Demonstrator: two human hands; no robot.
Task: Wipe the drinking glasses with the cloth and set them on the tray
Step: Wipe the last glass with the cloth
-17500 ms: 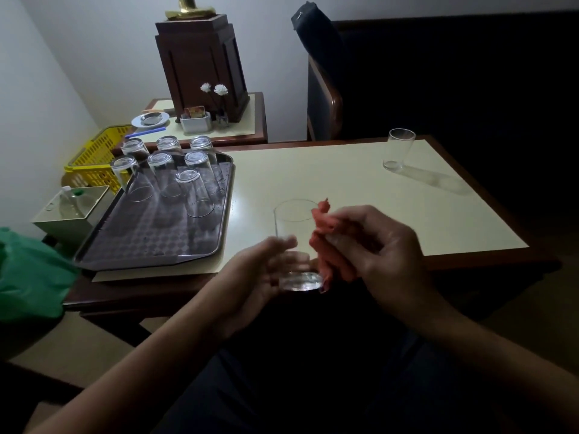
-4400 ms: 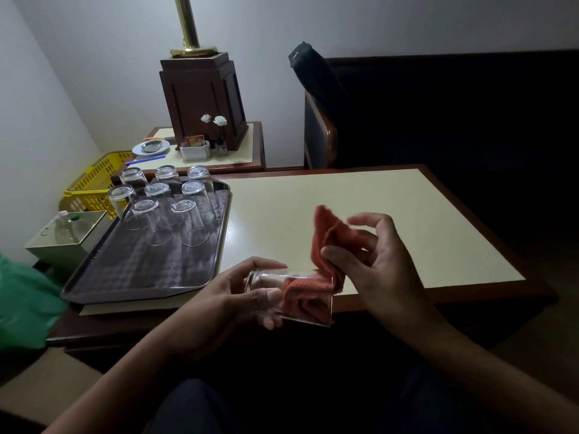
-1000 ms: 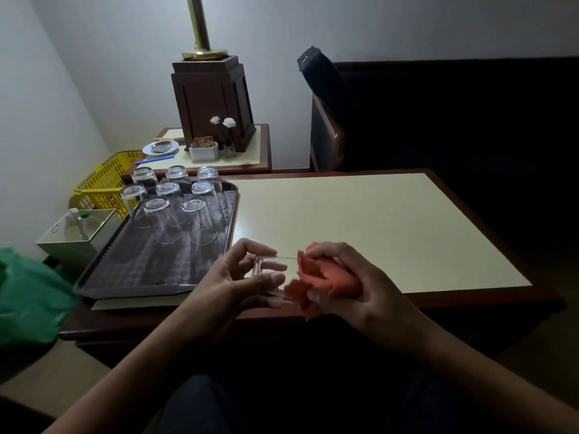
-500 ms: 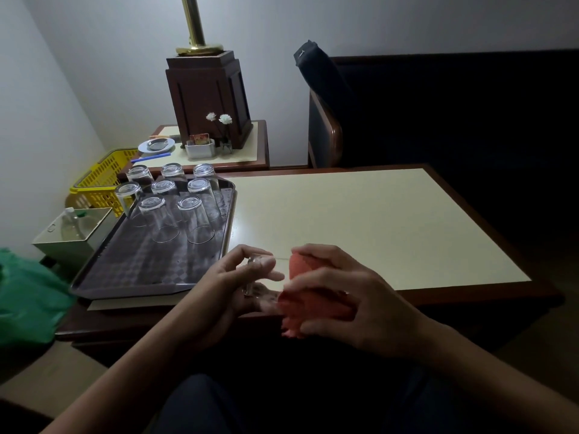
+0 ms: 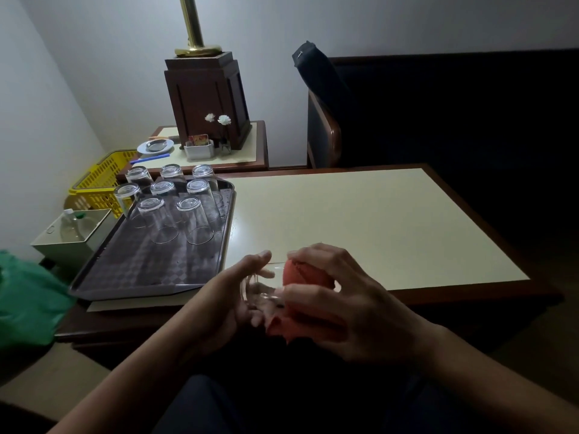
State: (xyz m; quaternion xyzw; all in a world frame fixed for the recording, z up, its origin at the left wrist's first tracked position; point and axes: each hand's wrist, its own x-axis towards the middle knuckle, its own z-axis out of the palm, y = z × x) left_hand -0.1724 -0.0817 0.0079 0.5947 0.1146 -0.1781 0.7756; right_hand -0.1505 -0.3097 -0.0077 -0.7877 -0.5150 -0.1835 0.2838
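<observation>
A clear drinking glass [image 5: 261,286] lies on its side in front of me, just off the near edge of the table. My left hand [image 5: 232,296] grips its base end, thumb on top. My right hand [image 5: 332,305] holds a red cloth [image 5: 302,278] wrapped over the glass's other end, which it hides. To the left, a dark tray [image 5: 138,270] carries several glasses [image 5: 191,220] standing upside down at its far end.
The cream table top [image 5: 360,223] has a dark wooden rim. Behind the tray stands a side table [image 5: 250,145] with a lamp base, a plate and a small holder. A yellow basket [image 5: 103,180], a grey box [image 5: 69,236] and green fabric [image 5: 25,305] sit left. A dark chair [image 5: 326,120] is behind.
My right hand has kept the cloth on the glass's end and turned it slightly. My left hand still holds the base. The view has shifted a little.
</observation>
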